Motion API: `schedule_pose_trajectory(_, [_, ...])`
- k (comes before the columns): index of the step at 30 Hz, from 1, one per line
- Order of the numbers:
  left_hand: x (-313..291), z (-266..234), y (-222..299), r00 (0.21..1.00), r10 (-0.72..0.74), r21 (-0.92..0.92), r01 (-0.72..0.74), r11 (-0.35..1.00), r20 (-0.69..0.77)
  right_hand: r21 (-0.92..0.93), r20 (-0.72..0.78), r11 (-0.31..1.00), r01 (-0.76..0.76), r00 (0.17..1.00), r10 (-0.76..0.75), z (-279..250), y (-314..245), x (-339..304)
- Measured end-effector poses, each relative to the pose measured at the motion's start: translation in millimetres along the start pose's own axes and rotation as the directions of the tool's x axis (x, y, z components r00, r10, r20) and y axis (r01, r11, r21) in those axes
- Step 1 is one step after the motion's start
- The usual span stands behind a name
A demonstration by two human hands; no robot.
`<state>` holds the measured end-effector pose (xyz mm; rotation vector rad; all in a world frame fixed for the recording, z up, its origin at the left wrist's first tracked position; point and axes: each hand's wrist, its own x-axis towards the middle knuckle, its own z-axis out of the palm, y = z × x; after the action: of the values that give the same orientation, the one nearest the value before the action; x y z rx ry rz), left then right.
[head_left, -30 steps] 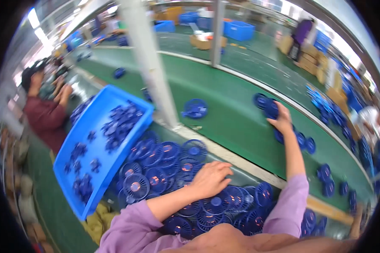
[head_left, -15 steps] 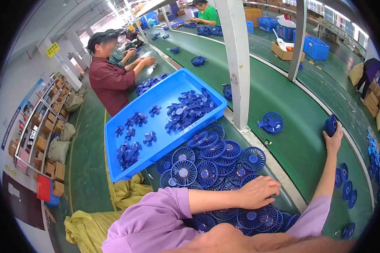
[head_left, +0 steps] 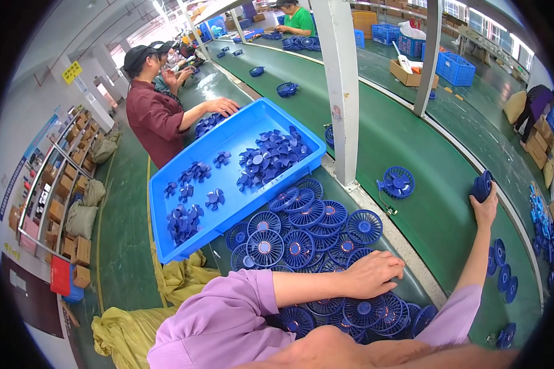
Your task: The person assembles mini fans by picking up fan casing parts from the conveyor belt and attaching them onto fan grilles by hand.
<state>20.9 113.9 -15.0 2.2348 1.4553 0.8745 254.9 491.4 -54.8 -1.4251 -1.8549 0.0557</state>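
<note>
The right hand point(head_left: 485, 209) is over the green belt point(head_left: 437, 209), near its far edge, and its grip is closed around a dark blue fan part point(head_left: 482, 184). The left hand point(head_left: 374, 274) lies on many fan covers point(head_left: 298, 246) on the worktop point(head_left: 346, 195); whether its grip holds something, I cannot tell. Beside them is 1 blue tray point(head_left: 231, 146).

Spoked blue fan grilles point(head_left: 298, 247) lie heaped, overlapping; a round blue part point(head_left: 483, 184) sits edgewise in the right grip point(head_left: 485, 209).

Blue fan grilles point(head_left: 298, 249) lie heaped on the green bench point(head_left: 415, 280).
</note>
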Motion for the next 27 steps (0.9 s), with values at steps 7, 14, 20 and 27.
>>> schedule_pose_trajectory(7, [-6, 1, 1, 0.999, -0.007, 0.005, 0.007, 1.0, -0.034, 0.157, 0.208, 0.987, 0.02, 0.977, -0.053, -37, -4, -22])
schedule_pose_trajectory(14, [4, -9, 10, 0.992, -0.081, 0.021, 0.08, 0.997, 0.098, 0.34, 0.539, 0.939, -0.052, 0.829, -0.149, -136, -70, -77])
schedule_pose_trajectory(20, [4, -22, 17, 0.978, 0.158, 0.058, -0.151, 0.987, -0.135, 0.46, 0.785, 0.822, -0.334, 0.586, -0.201, -203, -141, -136])
schedule_pose_trajectory(27, [9, -15, 81, 0.906, 0.407, -0.351, -0.421, 0.836, -0.116, 0.406, 0.883, 0.551, -0.729, 0.159, -0.441, -235, -131, -238])
